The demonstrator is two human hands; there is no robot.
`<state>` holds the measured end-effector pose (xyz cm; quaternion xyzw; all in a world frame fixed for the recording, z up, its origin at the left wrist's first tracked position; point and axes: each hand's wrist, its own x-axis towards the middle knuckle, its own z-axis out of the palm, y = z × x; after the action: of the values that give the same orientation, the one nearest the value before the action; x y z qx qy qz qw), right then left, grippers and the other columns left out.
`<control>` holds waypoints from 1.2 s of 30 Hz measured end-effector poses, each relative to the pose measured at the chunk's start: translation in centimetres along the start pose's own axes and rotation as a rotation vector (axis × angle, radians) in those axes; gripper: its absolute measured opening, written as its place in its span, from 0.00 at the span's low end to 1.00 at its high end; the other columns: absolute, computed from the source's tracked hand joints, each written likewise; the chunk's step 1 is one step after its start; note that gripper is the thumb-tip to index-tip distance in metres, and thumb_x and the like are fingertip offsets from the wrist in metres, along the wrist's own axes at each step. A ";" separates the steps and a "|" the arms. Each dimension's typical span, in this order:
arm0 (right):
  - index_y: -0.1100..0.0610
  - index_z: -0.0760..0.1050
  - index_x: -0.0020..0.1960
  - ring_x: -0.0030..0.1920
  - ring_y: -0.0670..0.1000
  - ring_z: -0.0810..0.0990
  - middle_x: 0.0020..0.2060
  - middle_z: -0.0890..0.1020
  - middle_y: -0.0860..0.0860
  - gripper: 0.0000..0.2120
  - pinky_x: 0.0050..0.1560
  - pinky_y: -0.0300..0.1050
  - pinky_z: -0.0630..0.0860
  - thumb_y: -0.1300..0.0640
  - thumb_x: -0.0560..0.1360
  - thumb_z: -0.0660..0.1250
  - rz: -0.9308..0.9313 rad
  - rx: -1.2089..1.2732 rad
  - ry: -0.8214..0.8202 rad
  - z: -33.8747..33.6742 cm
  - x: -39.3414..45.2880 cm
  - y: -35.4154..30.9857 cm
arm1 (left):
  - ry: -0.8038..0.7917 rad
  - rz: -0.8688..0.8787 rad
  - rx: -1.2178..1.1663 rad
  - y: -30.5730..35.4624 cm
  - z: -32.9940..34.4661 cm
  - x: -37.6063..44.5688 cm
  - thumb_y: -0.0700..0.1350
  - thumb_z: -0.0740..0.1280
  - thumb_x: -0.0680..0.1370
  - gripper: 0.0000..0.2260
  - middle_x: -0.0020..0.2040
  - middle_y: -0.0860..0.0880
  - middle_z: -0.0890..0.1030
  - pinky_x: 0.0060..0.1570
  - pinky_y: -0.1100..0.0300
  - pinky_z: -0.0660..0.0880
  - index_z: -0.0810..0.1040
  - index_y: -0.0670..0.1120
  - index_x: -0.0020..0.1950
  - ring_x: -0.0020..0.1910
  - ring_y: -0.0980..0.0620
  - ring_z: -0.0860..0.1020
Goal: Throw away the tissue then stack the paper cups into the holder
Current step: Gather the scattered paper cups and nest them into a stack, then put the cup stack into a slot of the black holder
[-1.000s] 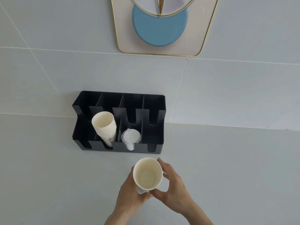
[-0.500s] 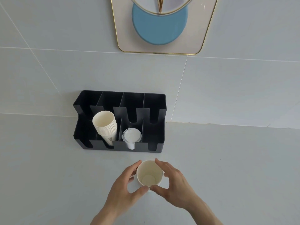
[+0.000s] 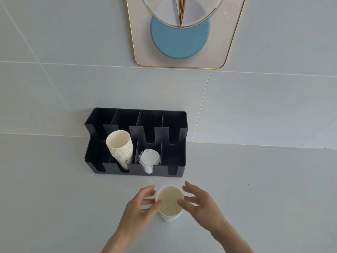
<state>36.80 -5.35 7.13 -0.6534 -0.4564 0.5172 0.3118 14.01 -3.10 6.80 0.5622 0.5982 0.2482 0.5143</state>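
Note:
A white paper cup (image 3: 170,203) stands upright on the pale counter, in front of the black holder (image 3: 180,168). My left hand (image 3: 140,210) is just left of the cup and my right hand (image 3: 198,203) just right of it, fingers spread, both a little off its rim. A leaning stack of several paper cups (image 3: 120,148) fills the holder's second compartment from the left. Clear plastic lids (image 3: 148,158) sit in the compartment beside it. No tissue is in view.
The holder stands against the tiled wall; its far left and far right compartments hold nothing. A gold-rimmed decoration with a blue disc (image 3: 180,37) hangs on the wall above.
The cup was held up in both hands; it came down onto the counter, and both hands have now let go and spread apart beside it.

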 end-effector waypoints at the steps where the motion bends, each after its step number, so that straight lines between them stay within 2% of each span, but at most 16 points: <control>1: 0.51 0.69 0.75 0.58 0.42 0.82 0.66 0.78 0.43 0.31 0.55 0.40 0.81 0.50 0.75 0.75 0.077 0.066 0.015 -0.2 0.0 -0.3 | 0.022 -0.064 -0.026 0.3 -0.1 0.2 0.54 0.73 0.76 0.16 0.60 0.59 0.82 0.59 0.55 0.80 0.77 0.58 0.63 0.54 0.61 0.83; 2: 0.53 0.71 0.74 0.57 0.44 0.83 0.63 0.80 0.45 0.28 0.56 0.43 0.82 0.51 0.76 0.74 0.142 0.122 0.022 -0.3 0.1 -0.6 | 0.028 -0.130 -0.048 0.4 -0.3 0.4 0.53 0.72 0.77 0.14 0.58 0.56 0.83 0.60 0.53 0.80 0.78 0.57 0.62 0.51 0.58 0.84; 4: 0.55 0.76 0.66 0.56 0.49 0.84 0.58 0.83 0.48 0.20 0.58 0.48 0.83 0.54 0.77 0.73 0.221 0.161 0.017 -0.5 0.2 -1.1 | -0.004 -0.231 -0.086 0.8 -0.5 0.8 0.52 0.71 0.78 0.11 0.56 0.51 0.85 0.57 0.56 0.82 0.81 0.51 0.59 0.49 0.55 0.86; 6: 0.55 0.79 0.52 0.51 0.50 0.85 0.49 0.84 0.48 0.07 0.57 0.51 0.84 0.55 0.76 0.73 0.242 0.110 -0.013 -0.6 0.1 -1.5 | -0.044 -0.284 -0.118 1.1 -0.7 1.0 0.50 0.70 0.78 0.10 0.54 0.48 0.86 0.52 0.59 0.82 0.84 0.48 0.57 0.48 0.53 0.86; 8: 0.56 0.76 0.40 0.42 0.48 0.82 0.39 0.79 0.49 0.07 0.55 0.53 0.83 0.55 0.75 0.71 0.242 0.046 -0.043 -0.6 0.0 -1.9 | -0.051 -0.327 -0.150 1.5 -0.8 1.2 0.48 0.69 0.79 0.09 0.52 0.45 0.86 0.50 0.58 0.83 0.86 0.46 0.54 0.48 0.50 0.86; 9: 0.55 0.75 0.38 0.39 0.48 0.81 0.37 0.77 0.50 0.08 0.54 0.53 0.83 0.56 0.74 0.70 0.245 0.025 -0.051 -0.5 -0.1 -2.1 | -0.054 -0.343 -0.159 1.6 -0.8 1.3 0.47 0.69 0.79 0.09 0.51 0.44 0.86 0.51 0.57 0.84 0.86 0.46 0.52 0.49 0.48 0.86; 11: 0.56 0.78 0.38 0.37 0.48 0.80 0.36 0.76 0.51 0.07 0.54 0.54 0.83 0.58 0.75 0.68 0.253 0.018 -0.044 -0.3 -0.1 -2.3 | -0.072 -0.362 -0.166 1.8 -0.9 1.5 0.45 0.69 0.79 0.08 0.50 0.43 0.87 0.51 0.56 0.84 0.87 0.45 0.50 0.49 0.46 0.86; 14: 0.65 0.83 0.41 0.36 0.48 0.81 0.35 0.80 0.51 0.09 0.53 0.51 0.84 0.61 0.76 0.67 0.258 0.027 -0.008 0.1 0.0 -2.3 | -0.102 -0.361 -0.188 2.0 -1.0 1.6 0.42 0.68 0.79 0.09 0.47 0.42 0.88 0.50 0.56 0.84 0.88 0.44 0.46 0.48 0.45 0.87; 18: 0.60 0.87 0.44 0.37 0.47 0.83 0.36 0.84 0.50 0.09 0.49 0.46 0.84 0.61 0.76 0.67 0.244 0.020 0.028 0.6 -0.2 -3.1 | -0.134 -0.351 -0.193 2.3 -1.7 1.7 0.42 0.67 0.79 0.09 0.46 0.43 0.88 0.46 0.58 0.84 0.88 0.44 0.46 0.46 0.48 0.88; 23: 0.60 0.87 0.42 0.36 0.47 0.84 0.37 0.86 0.51 0.11 0.49 0.47 0.84 0.62 0.76 0.66 0.204 -0.014 0.047 1.0 0.1 -5.9 | -0.137 -0.296 -0.212 4.0 -4.1 2.0 0.43 0.69 0.78 0.09 0.45 0.43 0.89 0.49 0.56 0.85 0.89 0.43 0.46 0.45 0.48 0.88; 26: 0.58 0.87 0.42 0.38 0.48 0.85 0.43 0.88 0.56 0.12 0.44 0.41 0.84 0.62 0.77 0.65 0.165 -0.046 0.079 1.4 0.5 -8.8 | -0.147 -0.252 -0.214 6.0 -6.2 2.4 0.44 0.69 0.78 0.09 0.45 0.44 0.89 0.52 0.55 0.85 0.89 0.44 0.45 0.46 0.47 0.88; 28: 0.61 0.87 0.44 0.40 0.51 0.87 0.46 0.87 0.58 0.12 0.46 0.42 0.84 0.61 0.77 0.65 0.122 -0.068 0.079 1.6 1.1 -11.1 | -0.141 -0.220 -0.210 7.6 -7.9 2.9 0.44 0.69 0.78 0.09 0.45 0.45 0.89 0.53 0.54 0.84 0.89 0.43 0.46 0.46 0.48 0.88; 31: 0.62 0.86 0.46 0.44 0.54 0.88 0.44 0.88 0.60 0.12 0.49 0.47 0.86 0.61 0.78 0.64 0.061 -0.075 0.064 1.9 2.0 -14.7 | -0.106 -0.169 -0.204 9.8 -10.7 3.9 0.45 0.69 0.79 0.09 0.45 0.45 0.89 0.53 0.53 0.84 0.88 0.43 0.48 0.45 0.48 0.88; 33: 0.59 0.87 0.46 0.46 0.55 0.88 0.42 0.89 0.58 0.12 0.47 0.44 0.86 0.60 0.78 0.65 0.021 -0.067 0.072 2.1 2.8 -17.3 | -0.070 -0.141 -0.216 11.3 -12.6 4.7 0.46 0.70 0.79 0.09 0.45 0.44 0.89 0.51 0.52 0.85 0.87 0.43 0.50 0.44 0.47 0.88; 36: 0.59 0.87 0.48 0.45 0.54 0.89 0.43 0.89 0.57 0.11 0.45 0.43 0.86 0.59 0.79 0.66 -0.044 -0.049 0.085 2.7 4.1 -21.1 | -0.019 -0.088 -0.239 13.6 -15.5 5.8 0.47 0.70 0.79 0.08 0.45 0.44 0.89 0.48 0.53 0.85 0.86 0.43 0.50 0.44 0.45 0.88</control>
<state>28.62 6.44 23.35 -0.6723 -0.4694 0.4706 0.3260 6.74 9.95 22.12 0.4723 0.5836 0.2897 0.5936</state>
